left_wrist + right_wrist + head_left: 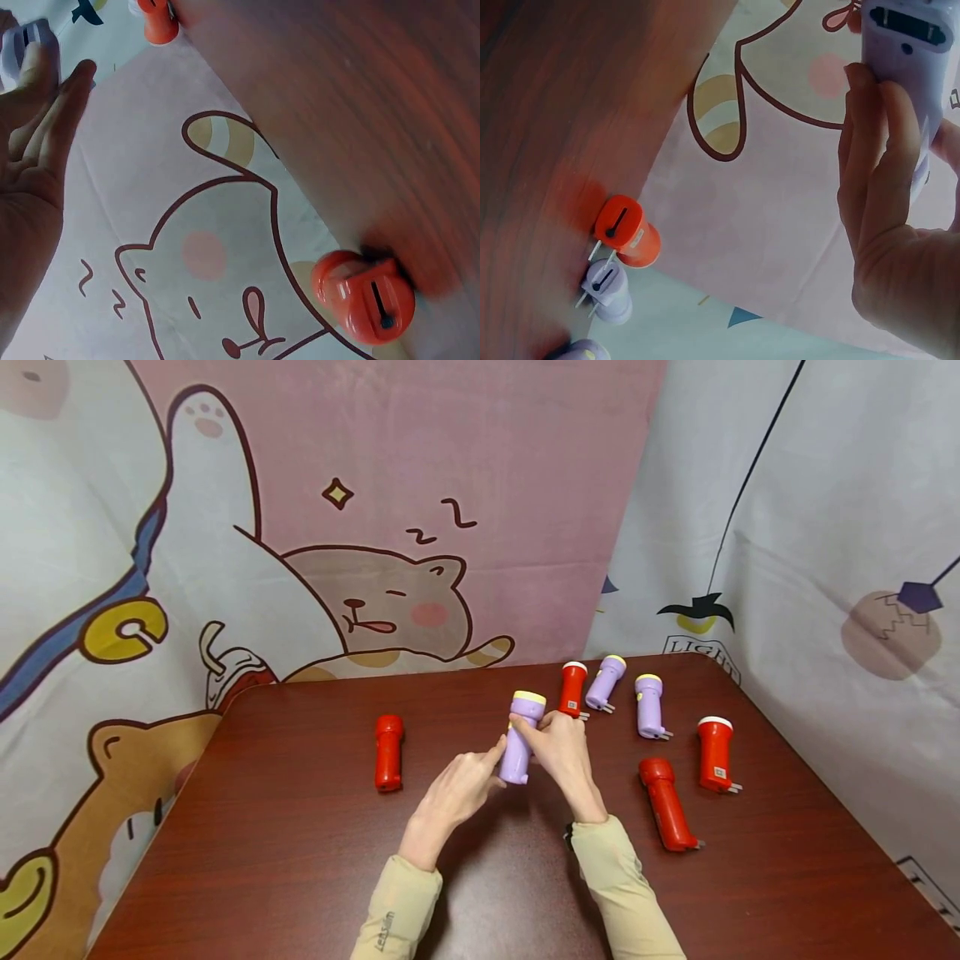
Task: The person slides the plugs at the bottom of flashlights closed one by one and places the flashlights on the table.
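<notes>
A purple flashlight (517,739) with a yellow rim is held up off the table between both hands. My right hand (561,747) grips its side, thumb across the body below the head. My left hand (463,781) pinches it near the lower end. Its base, with a dark slot, faces the camera in the right wrist view, where the right fingers (881,142) lie along the side. No prongs stand out from it. In the left wrist view the left thumb (31,82) overlaps the flashlight's end.
A red flashlight (388,753) lies alone at left. To the right lie other flashlights with prongs out: a white-rimmed red one (573,689), purple ones (605,682) (649,706), another white-rimmed red one (715,753) and an all-red one (667,806). A printed cloth (555,510) hangs behind the table.
</notes>
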The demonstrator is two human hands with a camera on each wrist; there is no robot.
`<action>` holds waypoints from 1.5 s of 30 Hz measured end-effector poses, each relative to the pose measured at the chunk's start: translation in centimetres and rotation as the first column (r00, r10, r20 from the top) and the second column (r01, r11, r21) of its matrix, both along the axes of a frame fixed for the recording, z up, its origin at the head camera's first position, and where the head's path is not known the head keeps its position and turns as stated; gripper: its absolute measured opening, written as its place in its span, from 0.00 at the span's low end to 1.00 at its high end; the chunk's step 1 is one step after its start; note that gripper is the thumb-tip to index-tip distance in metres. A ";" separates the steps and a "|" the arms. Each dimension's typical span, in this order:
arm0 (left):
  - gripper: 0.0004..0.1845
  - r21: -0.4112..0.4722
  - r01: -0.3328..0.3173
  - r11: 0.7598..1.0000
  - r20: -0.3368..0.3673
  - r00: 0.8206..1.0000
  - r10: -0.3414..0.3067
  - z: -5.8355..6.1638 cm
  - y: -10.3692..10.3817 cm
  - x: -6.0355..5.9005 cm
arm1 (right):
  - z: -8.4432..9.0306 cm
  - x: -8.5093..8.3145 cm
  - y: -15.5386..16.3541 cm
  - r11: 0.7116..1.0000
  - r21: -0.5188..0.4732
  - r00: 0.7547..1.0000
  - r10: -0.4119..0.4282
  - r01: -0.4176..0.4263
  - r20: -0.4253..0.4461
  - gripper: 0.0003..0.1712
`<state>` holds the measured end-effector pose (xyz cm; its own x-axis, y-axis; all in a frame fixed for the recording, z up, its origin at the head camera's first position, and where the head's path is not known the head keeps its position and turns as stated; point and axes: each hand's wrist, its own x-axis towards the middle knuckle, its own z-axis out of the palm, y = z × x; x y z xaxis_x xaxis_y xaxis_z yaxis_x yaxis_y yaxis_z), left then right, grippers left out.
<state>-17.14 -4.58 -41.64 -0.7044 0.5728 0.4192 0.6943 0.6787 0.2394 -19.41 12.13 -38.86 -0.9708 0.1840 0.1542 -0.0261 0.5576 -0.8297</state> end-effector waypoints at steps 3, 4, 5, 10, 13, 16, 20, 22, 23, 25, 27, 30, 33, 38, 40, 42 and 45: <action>0.27 -0.013 -0.046 0.999 0.035 0.998 0.046 0.1 -0.6 -0.2 | -0.2 -0.1 0.1 0.999 -0.038 0.999 0.004 -0.003 0.036 0.25; 0.25 -0.017 -0.078 0.997 0.041 0.996 0.079 0.1 -1.0 -0.3 | -0.3 -0.2 0.2 0.999 -0.049 0.999 0.002 0.000 0.046 0.25; 0.22 -0.022 -0.118 0.993 0.037 0.992 0.118 0.0 -1.4 -0.4 | -0.3 -0.2 0.3 0.999 -0.053 0.999 -0.001 0.004 0.052 0.25; 0.16 0.003 -0.399 0.917 -0.001 0.917 0.399 -0.5 -4.0 -1.4 | -0.5 -0.4 0.9 0.999 -0.048 0.997 -0.020 0.024 0.068 0.26; 0.16 0.018 -0.557 0.831 0.040 0.830 0.556 -0.6 -5.7 -2.1 | -0.5 -0.5 1.2 0.999 -0.040 0.997 -0.017 0.020 0.080 0.26; 0.20 -0.023 -0.676 0.737 0.155 0.726 0.670 -0.6 -7.3 -2.8 | -0.6 -0.6 1.3 0.999 -0.046 0.996 -0.008 0.012 0.090 0.26; 0.24 -0.090 -0.745 0.661 0.298 0.613 0.732 -0.8 -8.9 -3.5 | -0.7 -0.6 1.3 0.998 -0.064 0.995 0.000 0.006 0.104 0.26; 0.23 -0.096 -0.748 0.657 0.335 0.597 0.729 -0.8 -9.5 -3.8 | -0.8 -0.5 1.3 0.998 -0.069 0.994 0.001 0.006 0.107 0.26; 0.22 -0.090 -0.746 0.660 0.346 0.598 0.723 -0.8 -9.7 -3.9 | -0.8 -0.5 1.2 0.998 -0.070 0.994 -0.001 0.008 0.107 0.26; 0.20 -0.075 -0.738 0.671 0.359 0.608 0.708 -0.7 -10.0 -4.1 | -0.8 -0.5 1.2 0.997 -0.072 0.994 -0.002 0.010 0.109 0.26; 0.17 -0.064 -0.729 0.682 0.362 0.620 0.696 -0.7 -10.1 -4.2 | -0.8 -0.5 1.1 0.997 -0.074 0.994 -0.002 0.010 0.111 0.26; 0.17 -0.046 -0.730 0.682 0.360 0.625 0.693 -0.7 -10.2 -4.3 | -0.9 -0.4 1.0 0.996 -0.086 0.993 0.004 0.007 0.118 0.26; 0.18 -0.034 -0.741 0.671 0.361 0.617 0.699 -0.7 -10.2 -4.4 | -1.0 -0.5 0.7 0.996 -0.090 0.992 0.014 -0.003 0.123 0.25; 0.20 -0.037 -0.756 0.653 0.391 0.590 0.706 -0.5 -10.1 -4.5 | -1.3 -0.6 0.0 0.997 -0.078 0.992 0.030 -0.021 0.120 0.25; 0.21 -0.053 -0.762 0.646 0.409 0.573 0.710 -0.4 -10.0 -4.6 | -1.5 -0.8 -0.5 0.996 -0.078 0.992 0.046 -0.037 0.119 0.25; 0.22 -0.078 -0.766 0.638 0.428 0.552 0.715 -0.3 -10.0 -4.6 | -1.7 -1.1 -1.0 0.995 -0.082 0.990 0.068 -0.058 0.121 0.25; 0.22 -0.105 -0.770 0.630 0.450 0.528 0.720 -0.1 -10.1 -4.8 | -2.1 -1.8 -2.0 0.991 -0.091 0.986 0.109 -0.097 0.130 0.25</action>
